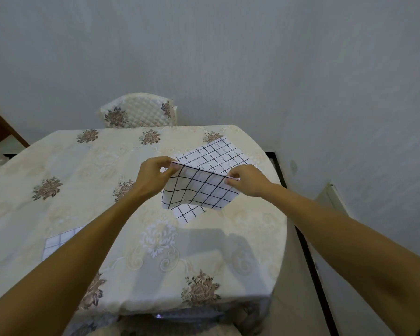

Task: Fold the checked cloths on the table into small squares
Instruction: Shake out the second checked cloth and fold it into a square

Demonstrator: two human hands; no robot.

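1. Wall (228, 57): grey, runs behind the far edge of the table and close along its right edge, with a narrow dark floor strip between.
2. Table (87, 180): cream floral cover, rounded right corners. A broad stretch of cover lies between the cloths and the near edge, and more toward the far-left corner.
3. Chair (138, 112): quilted back, against the far edge, left of centre.
4. Flat checked cloth (216, 154): white with a black grid, lying on the surface near the far-right corner, turned diagonally to the edges. 1 corner shows below the held cloth.
5. Held checked cloth (199, 190): same pattern, lifted above the flat one, right of centre. Its top edge is taut with a thin pink line, its long axis runs left-right and dips slightly to the right. The rest hangs down and the lower edge is wavy.
6. Third checked cloth (56, 243): near the left edge, partly hidden by the left forearm.
7. Left hand (153, 175): thumb and curled fingers pinch the top-left corner of the held cloth.
8. Right hand (247, 180): thumb and curled fingers pinch the top-right corner.
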